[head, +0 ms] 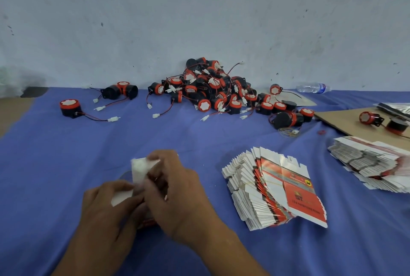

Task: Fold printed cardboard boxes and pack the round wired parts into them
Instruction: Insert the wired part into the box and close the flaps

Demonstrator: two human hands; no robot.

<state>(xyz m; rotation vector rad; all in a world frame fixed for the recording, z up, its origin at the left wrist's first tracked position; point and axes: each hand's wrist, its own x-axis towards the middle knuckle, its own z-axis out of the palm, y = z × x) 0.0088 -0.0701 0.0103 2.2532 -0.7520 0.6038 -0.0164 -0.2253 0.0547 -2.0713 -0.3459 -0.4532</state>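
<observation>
Both hands hold one small cardboard box [139, 170] over the blue cloth, white flaps showing at its top. My left hand [106, 211] grips its lower left side. My right hand [177, 189] covers its right side with fingers curled on a flap; the box is blurred and mostly hidden. A fanned stack of flat printed red-and-white boxes [277, 189] lies to the right. A pile of round black-and-red wired parts [213, 89] sits by the wall.
Loose wired parts lie at the left [69, 108] and centre left [121, 91]. A second stack of flat boxes [372, 162], a brown cardboard sheet [346, 120] with two parts, and a lying water bottle [314, 87] are at the right.
</observation>
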